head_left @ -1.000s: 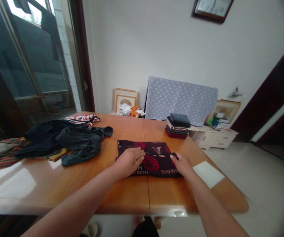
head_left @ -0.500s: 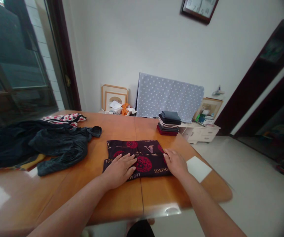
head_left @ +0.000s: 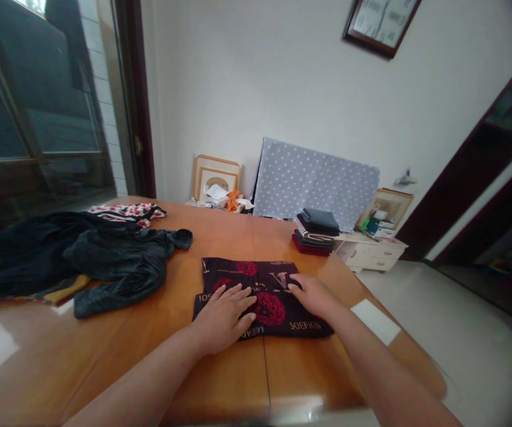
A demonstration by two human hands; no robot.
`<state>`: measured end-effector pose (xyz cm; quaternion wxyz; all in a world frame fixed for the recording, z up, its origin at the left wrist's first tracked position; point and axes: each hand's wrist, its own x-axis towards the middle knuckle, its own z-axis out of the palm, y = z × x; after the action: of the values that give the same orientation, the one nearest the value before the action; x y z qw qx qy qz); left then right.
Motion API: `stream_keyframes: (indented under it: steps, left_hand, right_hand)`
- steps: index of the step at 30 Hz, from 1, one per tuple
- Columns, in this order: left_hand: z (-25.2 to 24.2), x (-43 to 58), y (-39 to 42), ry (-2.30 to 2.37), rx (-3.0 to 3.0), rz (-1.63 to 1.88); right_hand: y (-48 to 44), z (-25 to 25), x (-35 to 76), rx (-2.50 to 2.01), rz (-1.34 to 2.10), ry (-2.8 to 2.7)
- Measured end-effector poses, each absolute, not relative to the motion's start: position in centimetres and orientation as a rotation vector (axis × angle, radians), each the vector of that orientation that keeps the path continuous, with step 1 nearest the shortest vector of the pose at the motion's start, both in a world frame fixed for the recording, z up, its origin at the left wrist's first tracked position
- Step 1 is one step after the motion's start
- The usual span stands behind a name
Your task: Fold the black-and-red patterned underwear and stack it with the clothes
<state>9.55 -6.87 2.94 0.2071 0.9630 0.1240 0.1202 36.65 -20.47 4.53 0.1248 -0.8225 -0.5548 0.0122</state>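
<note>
A folded dark maroon cloth [head_left: 256, 279] with red rose prints and pale lettering lies flat on the wooden table [head_left: 202, 237], in front of me. My left hand [head_left: 223, 317] rests palm down on its lower left part, fingers apart, holding nothing. My right hand [head_left: 313, 295] lies flat on its right part, fingers pointing left, and grips no fold. Part of the print is hidden under both hands.
A dark crumpled jacket [head_left: 105, 255] lies left of the cloth, with a red-and-white patterned cloth [head_left: 127, 212] behind it. A stack of folded clothes [head_left: 314, 234] stands at the far table edge. A white card [head_left: 375, 321] lies at the right edge.
My right hand has slid from the cloth's right edge inward onto its surface. The cloth's lower edge now shows more lettering. The view has swung slightly.
</note>
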Motion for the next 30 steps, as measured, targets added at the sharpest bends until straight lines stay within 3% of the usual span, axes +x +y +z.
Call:
stream_keyframes:
  steps: [11, 22, 30]
  left_hand:
    - [3.5, 9.4, -7.1, 0.379, 2.675, 0.331]
    - [3.3, 9.3, -7.1, 0.377, 2.696, 0.369]
    - [2.8, 9.4, -7.0, 0.371, 2.744, 0.386]
  right_hand:
    - [-7.5, 5.1, 35.6, -2.297, 0.211, -1.822]
    - [-5.5, 6.3, 35.4, -2.461, 0.386, -1.912]
    - [-9.9, 9.5, 32.8, -2.439, -0.007, -1.949]
